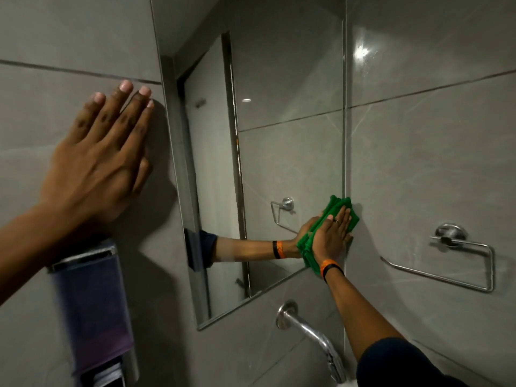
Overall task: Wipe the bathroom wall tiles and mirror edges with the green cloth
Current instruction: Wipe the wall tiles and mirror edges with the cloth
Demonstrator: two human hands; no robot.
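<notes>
My right hand (332,236) presses a folded green cloth (353,215) flat against the mirror's (279,152) right edge, low down near its bottom right corner. The cloth overlaps both the glass and the grey wall tile (418,163) beside it. The mirror reflects the hand, the cloth and my forearm. My left hand (103,160) lies flat with fingers spread on the grey tile left of the mirror, holding nothing.
A chrome towel ring (452,261) hangs on the wall right of the cloth. Below the mirror a chrome tap spout (312,333) sticks out. On the left wall under my left wrist sits a purple soap dispenser (95,311).
</notes>
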